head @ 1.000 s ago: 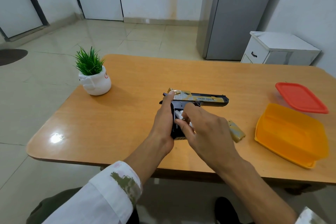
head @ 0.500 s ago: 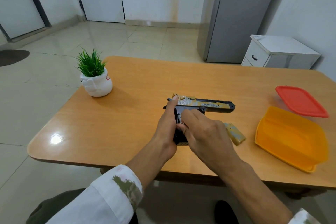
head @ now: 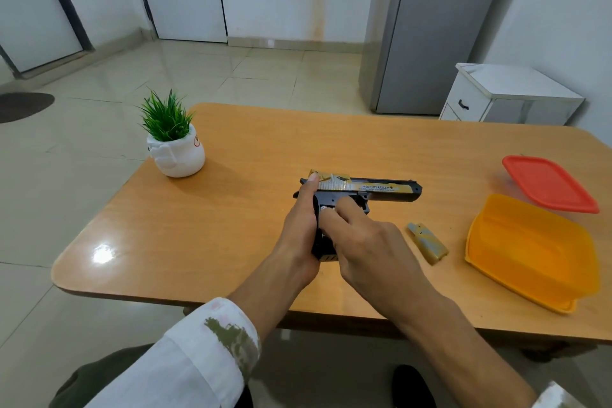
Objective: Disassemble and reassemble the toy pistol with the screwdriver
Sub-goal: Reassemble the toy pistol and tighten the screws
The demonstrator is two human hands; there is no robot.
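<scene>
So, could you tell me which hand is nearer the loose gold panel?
Right. The right hand sits just left of the gold panel, touching the toy pistol; the left hand holds the pistol farther left.

Both forearms reached in from the near edge of the table [head: 215,235] and met over its middle. The left hand [head: 299,232] gripped the handle of the toy pistol [head: 381,190] from the left side, back of the hand up, one finger stretched along the rear toward the far edge. The left sleeve [head: 212,351] was white and pushed up, leaving the forearm bare. The right hand [head: 374,252] lay palm down just beside the left, its fingers [head: 347,207] nearly straight, their tips pressing on the handle; its thumb was hidden.
</scene>
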